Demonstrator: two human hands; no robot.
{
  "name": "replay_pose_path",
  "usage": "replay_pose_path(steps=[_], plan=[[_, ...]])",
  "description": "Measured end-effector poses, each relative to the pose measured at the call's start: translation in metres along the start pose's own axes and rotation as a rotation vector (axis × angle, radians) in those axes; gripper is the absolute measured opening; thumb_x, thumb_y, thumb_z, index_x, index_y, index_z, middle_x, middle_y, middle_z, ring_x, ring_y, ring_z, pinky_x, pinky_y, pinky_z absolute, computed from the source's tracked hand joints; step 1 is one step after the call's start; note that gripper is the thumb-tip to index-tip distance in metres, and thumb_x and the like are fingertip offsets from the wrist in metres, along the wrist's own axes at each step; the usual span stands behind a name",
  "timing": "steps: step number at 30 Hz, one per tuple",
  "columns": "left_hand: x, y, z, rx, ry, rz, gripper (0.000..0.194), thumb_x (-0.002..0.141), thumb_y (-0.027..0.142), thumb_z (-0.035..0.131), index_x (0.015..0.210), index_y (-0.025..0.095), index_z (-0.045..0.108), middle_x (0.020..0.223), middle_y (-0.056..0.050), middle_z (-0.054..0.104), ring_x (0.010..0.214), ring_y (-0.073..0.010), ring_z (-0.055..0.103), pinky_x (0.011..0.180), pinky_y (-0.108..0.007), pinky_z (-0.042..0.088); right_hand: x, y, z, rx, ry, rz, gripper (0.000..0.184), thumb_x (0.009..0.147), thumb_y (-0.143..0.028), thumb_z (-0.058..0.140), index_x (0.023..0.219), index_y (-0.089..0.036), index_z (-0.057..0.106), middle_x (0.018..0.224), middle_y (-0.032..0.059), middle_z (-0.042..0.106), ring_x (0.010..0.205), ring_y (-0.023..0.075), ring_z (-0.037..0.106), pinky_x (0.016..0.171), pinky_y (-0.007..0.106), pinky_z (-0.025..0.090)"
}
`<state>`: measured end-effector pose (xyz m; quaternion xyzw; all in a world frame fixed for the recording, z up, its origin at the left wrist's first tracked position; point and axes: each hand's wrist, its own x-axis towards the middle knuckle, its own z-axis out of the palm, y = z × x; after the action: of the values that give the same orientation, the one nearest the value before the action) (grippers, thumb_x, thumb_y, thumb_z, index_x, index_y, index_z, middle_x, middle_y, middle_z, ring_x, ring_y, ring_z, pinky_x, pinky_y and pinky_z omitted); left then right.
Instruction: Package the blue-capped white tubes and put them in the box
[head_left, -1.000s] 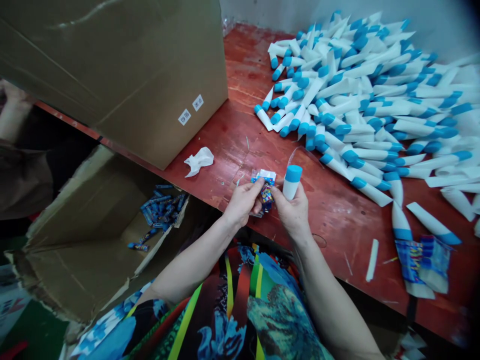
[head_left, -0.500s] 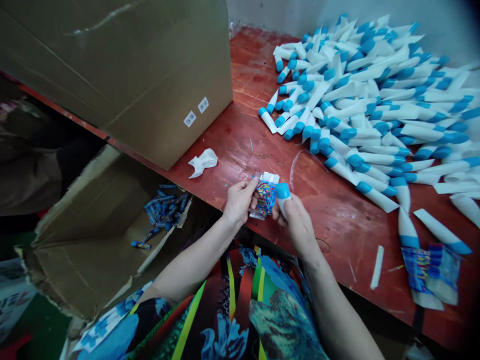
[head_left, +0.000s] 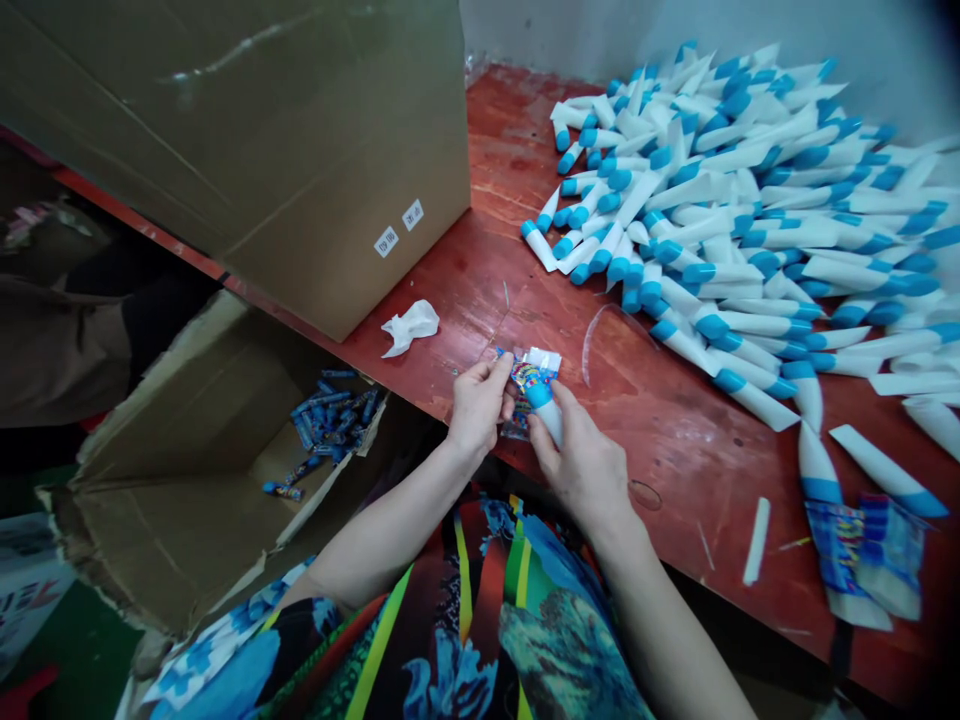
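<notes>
Just below the centre of the frame, pinches the small printed packets [head_left: 527, 376] between thumb and fingers of the left hand [head_left: 474, 405]. Grasps the white tube [head_left: 553, 420] in the right hand [head_left: 589, 455], its blue end pointing toward the upper left, over the packets. Seems to be bringing blue end and packet together; cannot tell whether inside the film or merely against it. Calls for a steady left pinch, film edges apart, and a straight, gentle right-hand push, lest the thin film crumple or slip.

At upper right, on the red table [head_left: 637, 410], has a heap of blue-ended white tubes [head_left: 712, 230]; at lower right, two printed wrappers [head_left: 840, 550] near a white strip [head_left: 757, 540]. Left of centre, shows a crumpled white scrap [head_left: 414, 324] beside the large cardboard box [head_left: 315, 170]; farther below, an open carton [head_left: 172, 510] with blue printed pieces [head_left: 330, 420] inside.
</notes>
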<state>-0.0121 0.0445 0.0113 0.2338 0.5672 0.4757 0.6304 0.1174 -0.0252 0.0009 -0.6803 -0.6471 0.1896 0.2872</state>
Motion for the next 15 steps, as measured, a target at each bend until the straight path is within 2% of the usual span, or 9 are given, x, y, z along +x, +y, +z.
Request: replay_pose_path(steps=[5, 10, 12, 15], plan=[[-0.0013, -0.0046, -0.0006, -0.005, -0.018, 0.054, 0.049, 0.086, 0.055, 0.076, 0.066, 0.019, 0.052, 0.044, 0.007, 0.046, 0.036, -0.0048, 0.037, 0.039, -0.021, 0.021, 0.0021, -0.0057, -0.0041, -0.007, -0.081, 0.024, 0.062, 0.097, -0.048, 0.057, 0.155, -0.026, 0.054, 0.117, 0.0144, 0.078, 0.084, 0.0326, 0.076, 0.068, 0.042, 0.059], [-0.0027, -0.0043, -0.0023, -0.016, -0.049, 0.038, 0.049, 0.086, 0.060, 0.075, 0.069, 0.018, 0.054, 0.047, 0.006, 0.049, 0.037, -0.0049, 0.038, 0.039, -0.021, 0.020, 0.0086, -0.0048, -0.0083, 0.060, -0.164, 0.006, 0.058, 0.099, -0.042, 0.053, 0.155, -0.029, 0.054, 0.129, 0.0126, 0.075, 0.101, 0.0349, 0.076, 0.081, 0.047, 0.061], [-0.0034, -0.0022, -0.0042, 0.012, -0.116, -0.017, 0.050, 0.089, 0.064, 0.069, 0.072, 0.019, 0.056, 0.044, 0.006, 0.046, 0.036, -0.0059, 0.037, 0.040, -0.022, 0.019, 0.0094, -0.0021, -0.0084, 0.073, -0.150, -0.010, 0.056, 0.099, -0.041, 0.053, 0.154, -0.029, 0.055, 0.130, 0.0117, 0.075, 0.106, 0.0347, 0.076, 0.084, 0.047, 0.061], [-0.0051, 0.0010, -0.0064, 0.059, -0.288, -0.111, 0.052, 0.089, 0.065, 0.067, 0.071, 0.018, 0.057, 0.042, 0.005, 0.045, 0.035, -0.0058, 0.036, 0.041, -0.022, 0.020, 0.0089, 0.0020, -0.0070, 0.074, -0.128, -0.030, 0.055, 0.098, -0.040, 0.054, 0.152, -0.029, 0.057, 0.131, 0.0114, 0.075, 0.107, 0.0339, 0.075, 0.084, 0.046, 0.061]])
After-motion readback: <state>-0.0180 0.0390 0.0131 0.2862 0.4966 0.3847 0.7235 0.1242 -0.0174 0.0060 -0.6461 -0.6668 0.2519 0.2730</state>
